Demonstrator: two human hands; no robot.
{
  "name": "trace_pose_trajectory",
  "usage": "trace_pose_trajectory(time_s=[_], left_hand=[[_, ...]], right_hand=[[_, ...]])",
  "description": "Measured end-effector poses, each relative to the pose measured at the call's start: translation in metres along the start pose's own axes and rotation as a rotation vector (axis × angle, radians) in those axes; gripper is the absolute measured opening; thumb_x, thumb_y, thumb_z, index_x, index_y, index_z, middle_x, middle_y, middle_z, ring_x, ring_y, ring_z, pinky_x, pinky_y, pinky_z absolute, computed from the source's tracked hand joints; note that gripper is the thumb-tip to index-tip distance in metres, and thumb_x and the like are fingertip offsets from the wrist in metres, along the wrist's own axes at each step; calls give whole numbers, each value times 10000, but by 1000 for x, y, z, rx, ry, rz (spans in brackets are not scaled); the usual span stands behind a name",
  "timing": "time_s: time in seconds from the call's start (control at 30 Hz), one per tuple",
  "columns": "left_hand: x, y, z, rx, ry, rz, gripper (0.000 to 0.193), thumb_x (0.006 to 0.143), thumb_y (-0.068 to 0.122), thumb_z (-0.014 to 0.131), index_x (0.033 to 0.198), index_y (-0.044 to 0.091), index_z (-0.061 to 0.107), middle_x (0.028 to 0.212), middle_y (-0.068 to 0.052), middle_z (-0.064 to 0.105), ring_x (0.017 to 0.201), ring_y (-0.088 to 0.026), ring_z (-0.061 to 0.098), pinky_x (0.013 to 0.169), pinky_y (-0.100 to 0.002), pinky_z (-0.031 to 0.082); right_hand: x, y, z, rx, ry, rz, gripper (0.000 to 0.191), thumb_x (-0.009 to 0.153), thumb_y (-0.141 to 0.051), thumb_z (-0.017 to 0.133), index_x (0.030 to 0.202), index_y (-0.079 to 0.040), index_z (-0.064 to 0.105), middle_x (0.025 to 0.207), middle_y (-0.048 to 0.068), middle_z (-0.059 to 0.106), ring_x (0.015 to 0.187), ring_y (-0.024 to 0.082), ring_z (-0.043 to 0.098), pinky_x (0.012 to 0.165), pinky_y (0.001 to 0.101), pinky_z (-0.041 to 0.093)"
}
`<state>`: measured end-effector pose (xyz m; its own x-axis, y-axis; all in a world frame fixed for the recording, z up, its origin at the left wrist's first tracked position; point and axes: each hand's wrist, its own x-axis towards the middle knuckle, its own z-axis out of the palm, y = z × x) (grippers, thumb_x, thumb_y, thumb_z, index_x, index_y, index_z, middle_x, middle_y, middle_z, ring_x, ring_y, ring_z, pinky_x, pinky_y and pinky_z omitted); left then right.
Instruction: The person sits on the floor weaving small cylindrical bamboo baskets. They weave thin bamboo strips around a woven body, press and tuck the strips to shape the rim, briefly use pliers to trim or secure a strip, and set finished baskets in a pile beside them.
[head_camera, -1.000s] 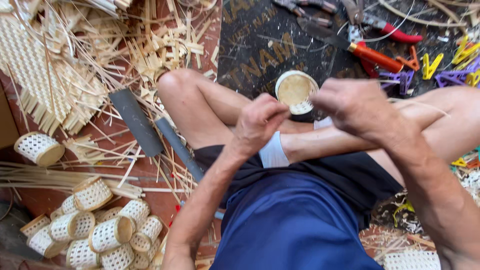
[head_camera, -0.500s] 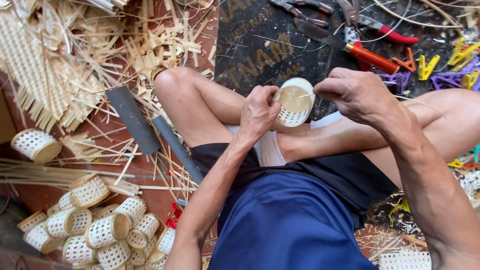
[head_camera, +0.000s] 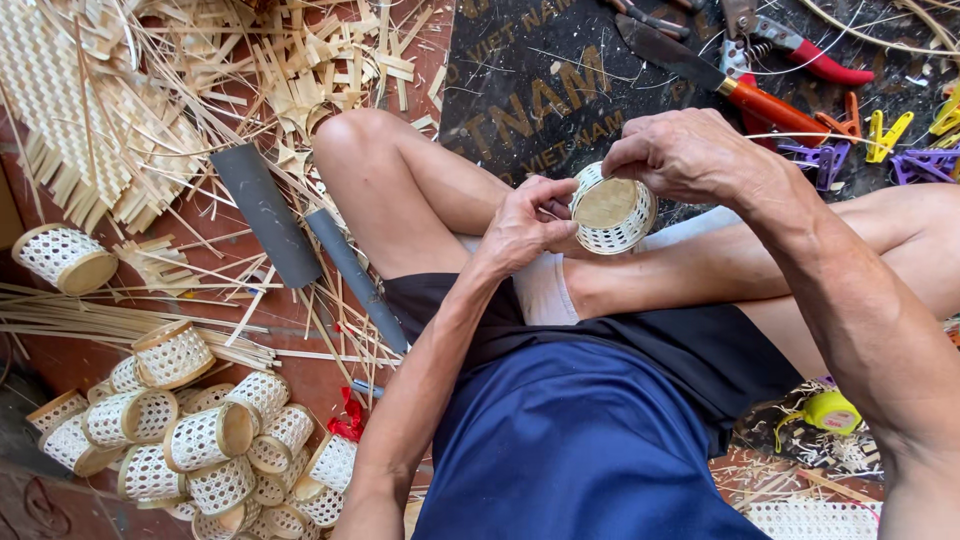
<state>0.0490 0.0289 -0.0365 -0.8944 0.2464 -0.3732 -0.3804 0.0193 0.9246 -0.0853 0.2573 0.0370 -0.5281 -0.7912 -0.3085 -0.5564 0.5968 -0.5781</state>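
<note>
Both hands hold the small woven basket (head_camera: 612, 212) above the knees, the left hand (head_camera: 525, 225) pinching its rim and the right hand (head_camera: 685, 155) closed over its top, so a hard squeeze could crush the weave.

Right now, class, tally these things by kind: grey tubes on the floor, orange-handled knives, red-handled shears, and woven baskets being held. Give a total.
Grey tubes: 2
Orange-handled knife: 1
Red-handled shears: 1
Woven basket, held: 1
Total: 5
</note>
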Motion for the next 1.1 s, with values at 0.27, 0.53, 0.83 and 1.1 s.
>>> trace_pose_trajectory(time_s=[0.27, 0.53, 0.83, 1.1], left_hand=[[0, 0, 2, 29, 25, -66, 444, 820, -23, 743, 1261, -27, 697, 1027, -21, 595, 862, -77, 602, 792, -207, 530], [2, 4, 5, 34, 13, -48, 380, 851, 8, 760, 1227, -34, 723, 986, -37, 618, 859, -79, 601, 782, -222, 535], [15, 19, 13, 16, 123, -230, 203, 880, 119, 772, 1027, -21, 767, 814, -31, 753, 695, -67, 662, 616, -247, 568], [16, 6, 18, -103, 106, -197, 151, 893, 82, 753, 991, -33, 740, 812, -18, 718, 700, -52, 633, 627, -237, 561]], right_hand=[[10, -6, -9, -12, -120, -14, 155, 843, -238, 708, 972, -243, 793, 895, 14, 698, 862, 271, 696, 663, 422, 542], [7, -13, -11, -92, -55, -75, 171, 821, -193, 735, 980, -217, 792, 862, -6, 663, 817, 239, 689, 629, 387, 536], [0, -14, -2, -46, 20, -69, 130, 841, -226, 720, 944, -177, 784, 921, 29, 658, 801, 264, 687, 603, 414, 528], [-11, -26, 16, 28, 130, 167, 169, 877, -291, 741, 949, -150, 799, 880, 84, 643, 839, 307, 678, 661, 457, 527]])
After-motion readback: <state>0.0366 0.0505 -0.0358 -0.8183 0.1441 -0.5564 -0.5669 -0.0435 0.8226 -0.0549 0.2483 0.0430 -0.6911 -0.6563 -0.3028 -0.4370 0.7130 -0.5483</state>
